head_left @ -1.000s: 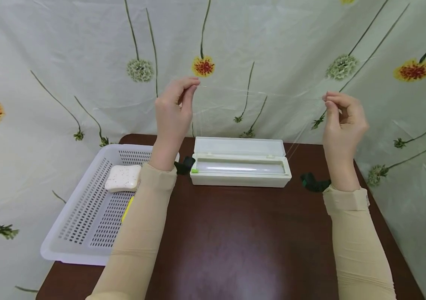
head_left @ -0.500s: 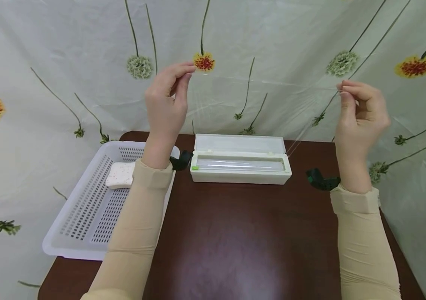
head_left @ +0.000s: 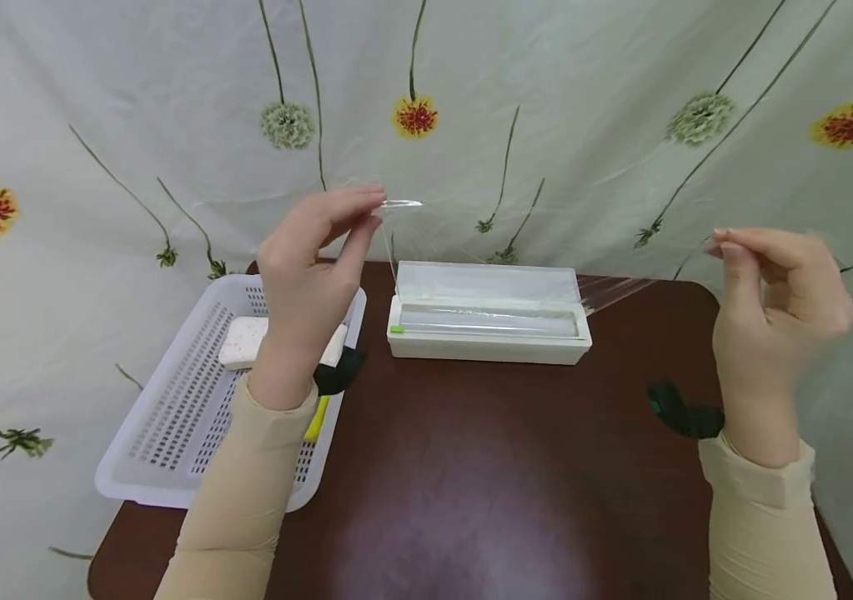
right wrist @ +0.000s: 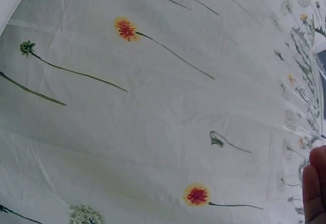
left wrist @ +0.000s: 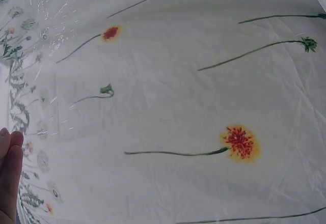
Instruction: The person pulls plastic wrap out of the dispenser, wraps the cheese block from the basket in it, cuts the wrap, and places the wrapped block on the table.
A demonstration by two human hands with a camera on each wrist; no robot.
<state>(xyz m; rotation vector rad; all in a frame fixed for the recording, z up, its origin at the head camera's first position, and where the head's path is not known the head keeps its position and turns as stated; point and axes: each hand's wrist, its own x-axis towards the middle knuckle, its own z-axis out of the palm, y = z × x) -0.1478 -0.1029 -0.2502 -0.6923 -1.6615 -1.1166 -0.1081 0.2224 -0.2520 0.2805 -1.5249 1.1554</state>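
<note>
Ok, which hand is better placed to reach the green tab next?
Probably the left hand: it is nearer the green tab, at the left end of the white box. The right hand is beyond the opposite end.

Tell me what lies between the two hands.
In the head view, clear film stretches between the left hand and the right hand; the open white box shows below.

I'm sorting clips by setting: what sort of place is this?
Perhaps a makeshift work corner indoors: a flowered sheet hangs close behind a table, with a basket and a wrap box on it.
</note>
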